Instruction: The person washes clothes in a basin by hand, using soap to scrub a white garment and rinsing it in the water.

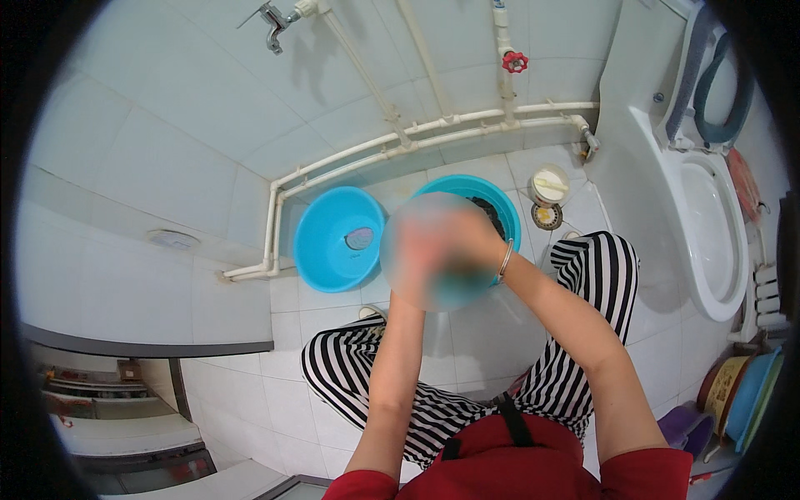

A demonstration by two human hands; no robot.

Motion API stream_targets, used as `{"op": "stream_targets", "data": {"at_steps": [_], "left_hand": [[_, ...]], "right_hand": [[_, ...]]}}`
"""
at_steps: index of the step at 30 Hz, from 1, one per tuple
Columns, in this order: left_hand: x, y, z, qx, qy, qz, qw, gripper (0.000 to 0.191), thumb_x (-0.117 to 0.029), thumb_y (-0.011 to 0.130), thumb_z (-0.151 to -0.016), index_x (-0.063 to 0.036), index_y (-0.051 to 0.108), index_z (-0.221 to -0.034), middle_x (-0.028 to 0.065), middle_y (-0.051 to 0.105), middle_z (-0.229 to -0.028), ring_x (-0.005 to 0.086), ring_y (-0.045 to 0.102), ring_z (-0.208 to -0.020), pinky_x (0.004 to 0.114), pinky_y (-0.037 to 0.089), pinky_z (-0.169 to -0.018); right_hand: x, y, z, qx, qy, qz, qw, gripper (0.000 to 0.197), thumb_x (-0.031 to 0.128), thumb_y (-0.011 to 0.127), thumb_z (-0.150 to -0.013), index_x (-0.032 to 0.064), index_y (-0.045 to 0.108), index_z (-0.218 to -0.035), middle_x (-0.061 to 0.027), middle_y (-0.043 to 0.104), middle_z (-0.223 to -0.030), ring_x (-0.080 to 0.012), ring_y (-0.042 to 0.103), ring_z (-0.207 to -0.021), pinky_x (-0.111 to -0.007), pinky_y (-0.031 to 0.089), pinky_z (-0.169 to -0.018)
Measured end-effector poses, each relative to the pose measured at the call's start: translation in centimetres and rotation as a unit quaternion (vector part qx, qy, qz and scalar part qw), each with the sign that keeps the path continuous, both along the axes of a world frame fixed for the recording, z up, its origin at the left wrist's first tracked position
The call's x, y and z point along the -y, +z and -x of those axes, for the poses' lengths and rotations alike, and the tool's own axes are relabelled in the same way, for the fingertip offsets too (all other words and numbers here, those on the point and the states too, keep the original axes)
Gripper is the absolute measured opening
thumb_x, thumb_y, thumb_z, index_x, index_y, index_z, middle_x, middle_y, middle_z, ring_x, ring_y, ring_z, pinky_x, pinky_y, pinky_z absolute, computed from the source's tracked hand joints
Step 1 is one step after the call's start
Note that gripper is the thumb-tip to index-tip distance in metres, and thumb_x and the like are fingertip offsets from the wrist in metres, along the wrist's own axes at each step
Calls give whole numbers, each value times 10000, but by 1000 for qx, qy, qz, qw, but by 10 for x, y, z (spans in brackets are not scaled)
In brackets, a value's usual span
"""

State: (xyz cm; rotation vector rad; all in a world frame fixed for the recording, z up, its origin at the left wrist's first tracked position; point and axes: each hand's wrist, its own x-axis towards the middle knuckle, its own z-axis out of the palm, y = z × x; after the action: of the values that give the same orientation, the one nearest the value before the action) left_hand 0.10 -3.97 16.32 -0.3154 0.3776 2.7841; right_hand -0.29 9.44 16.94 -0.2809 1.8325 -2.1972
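Both of my arms reach down in front of me to a turquoise basin on the tiled floor. A round blur covers my left hand and my right hand, which are close together over the basin. Fingers, and anything between them, cannot be made out. Dark wet-looking material, perhaps cloth, shows inside the basin beyond my right hand. To the left stands a bright blue basin, with a small purplish oval object in it, maybe a scrubbing brush.
A white tub stands beyond my right knee, beside a round lid. White pipes run low along the wall, under a metal tap. A toilet is at the right, with stacked basins nearer me.
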Motion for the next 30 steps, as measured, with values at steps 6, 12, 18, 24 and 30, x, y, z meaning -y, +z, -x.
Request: {"op": "stream_targets", "data": {"at_steps": [6,12,18,24,30], "left_hand": [[5,-14,-5,-134,-45,370,918,445,-393,362,-933,-33,465,-1173,124,534,-1170,250,539,-1021,390,455,-851],[24,19,-5,-248,27,656,712,268,-206,531,-874,-6,535,-1053,81,591,-987,154,580,-838,274,492,-684],[45,23,-2,-342,-5,656,673,264,-155,542,-872,1,546,-1085,59,593,-992,134,562,-863,281,466,-772],[30,52,-17,-199,6,458,866,166,-155,535,-895,-22,559,-992,21,577,-913,113,532,-857,259,423,-784],[21,51,-18,-172,-17,476,862,262,-141,571,-870,-23,544,-1103,-2,570,-864,57,493,-715,190,400,-627]], "right_hand": [[-14,30,15,-1,3,60,998,221,144,616,-812,-24,587,-954,-25,600,-834,-74,523,-732,-227,438,-640],[-18,35,19,26,30,94,995,197,160,600,-814,-10,594,-915,-8,576,-792,-65,495,-699,-228,409,-605],[-16,27,18,60,73,134,987,181,147,581,-815,-2,593,-918,-7,575,-783,-62,494,-696,-225,400,-595],[-9,20,19,24,-20,140,990,164,149,576,-823,13,583,-914,-16,575,-800,-81,521,-722,-239,419,-637],[-9,33,14,50,-14,95,994,165,154,573,-838,15,584,-928,-32,595,-864,-94,535,-796,-236,427,-723]]}}
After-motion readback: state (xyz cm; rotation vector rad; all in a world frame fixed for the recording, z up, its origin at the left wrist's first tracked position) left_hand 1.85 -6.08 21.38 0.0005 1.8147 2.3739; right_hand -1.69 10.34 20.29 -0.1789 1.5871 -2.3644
